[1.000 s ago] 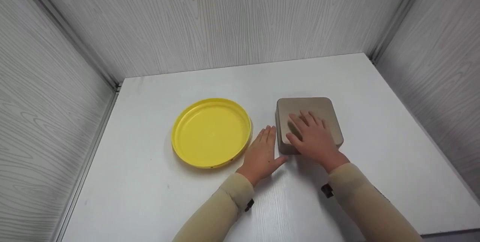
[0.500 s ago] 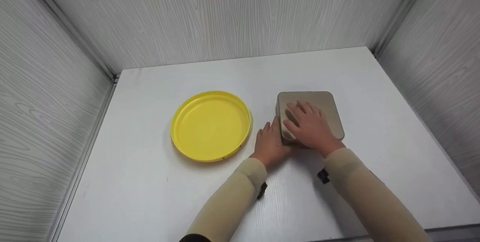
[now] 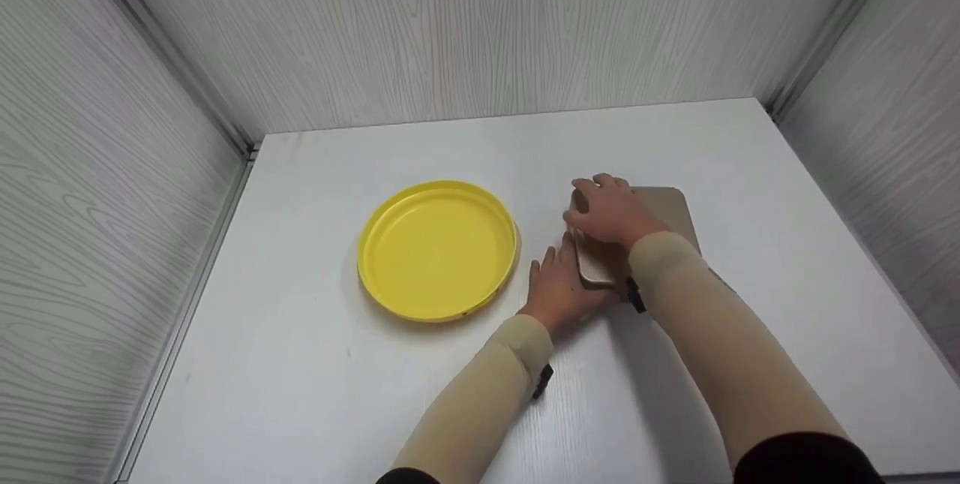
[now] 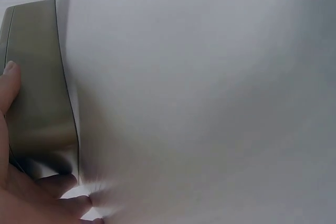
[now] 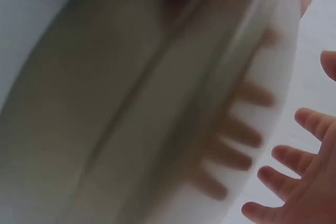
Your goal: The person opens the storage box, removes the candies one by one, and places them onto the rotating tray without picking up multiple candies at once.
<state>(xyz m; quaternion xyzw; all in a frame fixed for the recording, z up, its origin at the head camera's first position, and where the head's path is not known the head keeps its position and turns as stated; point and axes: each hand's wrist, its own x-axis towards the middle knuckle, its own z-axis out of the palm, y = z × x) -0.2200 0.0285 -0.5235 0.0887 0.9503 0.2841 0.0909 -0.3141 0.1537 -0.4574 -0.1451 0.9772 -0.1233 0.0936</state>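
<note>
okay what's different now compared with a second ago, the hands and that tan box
The right hand slid from the lid's middle to the far left edge of the tan box and curls over it. The left hand moved in against the box's near left side. The yellow lid stayed where it lay on the table.

Even, bright overhead light, soft shadows; both wrist views blurred, out of focus.

The plate [image 3: 437, 250] lies on the table [image 3: 300, 379], left of the tin [image 3: 664, 208].
</note>
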